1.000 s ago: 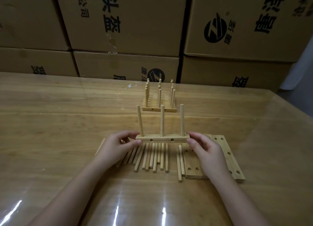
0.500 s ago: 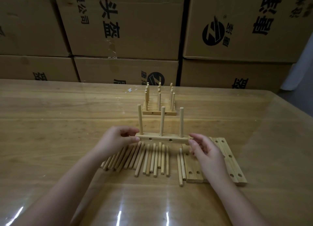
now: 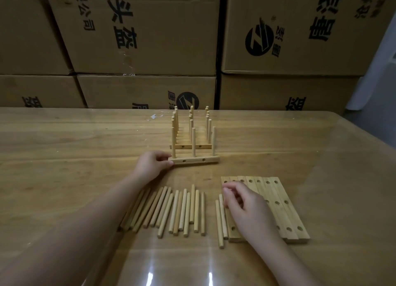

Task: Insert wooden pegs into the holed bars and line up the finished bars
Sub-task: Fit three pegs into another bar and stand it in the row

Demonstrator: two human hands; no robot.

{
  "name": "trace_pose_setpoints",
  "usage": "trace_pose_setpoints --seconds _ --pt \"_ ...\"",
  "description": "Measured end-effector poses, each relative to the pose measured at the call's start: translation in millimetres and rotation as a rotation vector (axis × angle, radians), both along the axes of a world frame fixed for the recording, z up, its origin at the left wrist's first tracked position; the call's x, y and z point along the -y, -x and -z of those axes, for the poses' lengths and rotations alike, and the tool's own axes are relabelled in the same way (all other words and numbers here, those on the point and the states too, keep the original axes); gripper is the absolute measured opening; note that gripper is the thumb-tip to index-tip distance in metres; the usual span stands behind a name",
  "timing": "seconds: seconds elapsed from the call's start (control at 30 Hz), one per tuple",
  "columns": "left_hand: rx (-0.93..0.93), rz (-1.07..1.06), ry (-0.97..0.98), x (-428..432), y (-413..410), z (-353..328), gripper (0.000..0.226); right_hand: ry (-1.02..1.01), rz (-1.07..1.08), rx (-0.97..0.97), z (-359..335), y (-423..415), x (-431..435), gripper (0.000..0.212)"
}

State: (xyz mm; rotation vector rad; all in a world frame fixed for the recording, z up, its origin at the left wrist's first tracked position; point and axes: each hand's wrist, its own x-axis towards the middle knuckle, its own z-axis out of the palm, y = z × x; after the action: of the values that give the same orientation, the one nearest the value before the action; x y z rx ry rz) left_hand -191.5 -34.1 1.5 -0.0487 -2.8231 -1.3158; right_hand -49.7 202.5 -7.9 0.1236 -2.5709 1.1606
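Pegs, the loose pegs (image 3: pixel 171 210), lie side by side in a ragged fan on the bench (image 3: pixel 64 157) nearest the person, mostly pointing away, with the left forearm crossing above their left edge. Just to their right, a separate pair of pegs (image 3: pixel 220 220) lies against the left edge of the blank holed bars (image 3: pixel 280 202), which lie flat and packed together, holes up. The right hand (image 3: pixel 246 206) is over the left part of that stack, palm down and fingers loosely curled and slightly blurred; nothing is seen in its grip, and whether the fingertips touch the wood cannot be told. Farther out, the left hand (image 3: pixel 152 165) pinches the left end of the pegged bar (image 3: pixel 196 159) between thumb and curled fingers. This bar lies across the bench with three pegs standing upright in it and two side holes facing the person. Just behind it, apart by a narrow gap, the finished bars (image 3: pixel 190 145) stand in a row running away, their pegs upright. Stacked cardboard boxes (image 3: pixel 150 39) with printed marks rise behind the bench's far edge.
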Motion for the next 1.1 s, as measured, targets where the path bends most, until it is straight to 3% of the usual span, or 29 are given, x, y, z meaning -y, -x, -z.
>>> trace_pose_setpoints --seconds 0.17,0.8,0.97,1.1 --pt "-0.057 -0.069 0.095 -9.8 22.2 3.1 0.036 -0.179 0.074 -0.100 1.7 -0.3 6.3 0.018" --pt "-0.040 -0.190 0.161 -15.1 53.9 10.4 0.043 -0.216 0.067 -0.084 2.2 0.6 7.3 0.016" --pt "-0.024 -0.176 0.253 -22.0 56.2 7.7 0.055 -0.221 0.066 -0.074 1.7 0.3 7.6 0.016" --pt "-0.010 -0.181 0.375 -26.6 59.9 5.9 0.051 -0.225 0.068 -0.074 1.6 1.1 8.3 0.016"
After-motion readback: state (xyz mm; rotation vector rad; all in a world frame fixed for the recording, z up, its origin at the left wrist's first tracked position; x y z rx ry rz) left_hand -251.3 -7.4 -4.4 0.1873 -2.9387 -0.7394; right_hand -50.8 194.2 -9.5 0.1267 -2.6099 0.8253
